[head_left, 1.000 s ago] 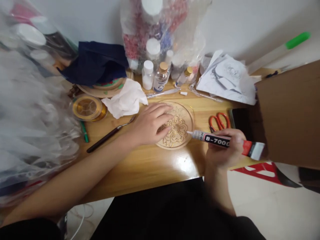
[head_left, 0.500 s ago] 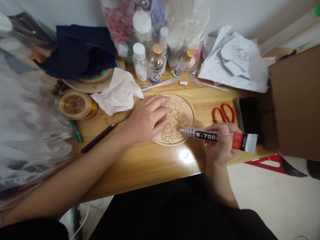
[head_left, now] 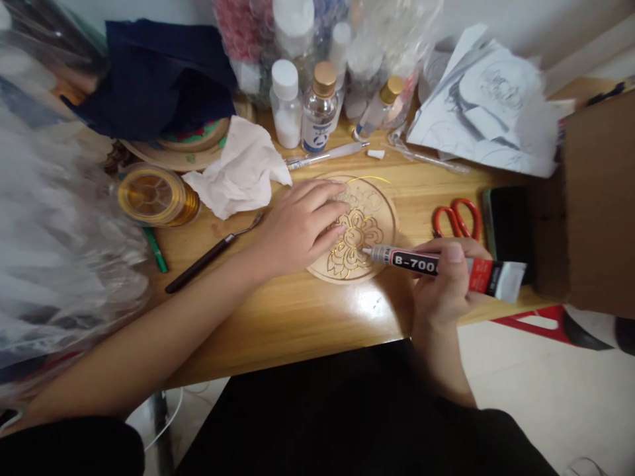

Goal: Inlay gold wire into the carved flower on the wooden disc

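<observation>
A round wooden disc lies on the wooden table, with a flower outlined in gold wire on it. My left hand rests flat over the disc's left part, fingers apart and holding nothing. A loose end of gold wire curves over the disc's upper edge. In my right hand is a B-7000 glue tube, gripped between thumb and fingers. Its nozzle points left and is at the right side of the flower; whether it touches the disc I cannot tell.
Left are a spool of gold wire, a white tissue and a dark-handled tool. Small bottles and a white cap sit behind. Red scissors, a phone and a cardboard box are right.
The view has shifted slightly, so most things appear a little higher and further right. Both hands keep their places at the disc, and the tube is still in my right hand.
</observation>
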Available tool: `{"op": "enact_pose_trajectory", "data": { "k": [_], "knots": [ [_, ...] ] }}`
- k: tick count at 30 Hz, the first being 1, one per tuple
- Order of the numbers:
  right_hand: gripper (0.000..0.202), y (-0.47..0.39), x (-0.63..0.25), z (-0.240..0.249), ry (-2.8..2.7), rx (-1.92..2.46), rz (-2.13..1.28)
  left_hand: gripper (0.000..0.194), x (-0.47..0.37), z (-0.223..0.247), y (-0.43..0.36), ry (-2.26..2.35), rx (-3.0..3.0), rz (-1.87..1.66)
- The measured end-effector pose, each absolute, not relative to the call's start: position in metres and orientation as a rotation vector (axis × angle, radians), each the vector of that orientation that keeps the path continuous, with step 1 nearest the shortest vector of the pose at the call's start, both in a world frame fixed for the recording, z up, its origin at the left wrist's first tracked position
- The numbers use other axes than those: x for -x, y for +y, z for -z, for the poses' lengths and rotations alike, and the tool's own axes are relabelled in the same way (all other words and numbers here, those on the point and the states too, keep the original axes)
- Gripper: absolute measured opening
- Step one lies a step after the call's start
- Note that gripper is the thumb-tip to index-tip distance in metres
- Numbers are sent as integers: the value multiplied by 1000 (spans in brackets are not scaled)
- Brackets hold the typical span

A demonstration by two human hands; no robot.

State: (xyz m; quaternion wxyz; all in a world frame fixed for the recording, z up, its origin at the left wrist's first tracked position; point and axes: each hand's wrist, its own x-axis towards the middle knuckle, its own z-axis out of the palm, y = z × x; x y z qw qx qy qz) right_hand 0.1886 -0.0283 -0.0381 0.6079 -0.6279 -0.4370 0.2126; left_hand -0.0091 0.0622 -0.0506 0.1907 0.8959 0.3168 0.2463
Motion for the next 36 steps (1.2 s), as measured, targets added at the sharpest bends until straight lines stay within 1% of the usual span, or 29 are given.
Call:
{"op": "enact_pose_trajectory", "data": {
  "k": [9,22,36],
  "knots": [
    [32,-30,-188,39,-1037,1480,-473,24,9,50,62,897,-2493,-681],
    [30,-27,-192,41,-1104,1386,-439,25,9,51,61,882,-2549,-762],
    [28,-27,-191,41,-1120,1362,-427,24,8,52,61,882,-2545,-762]
  ]
}}
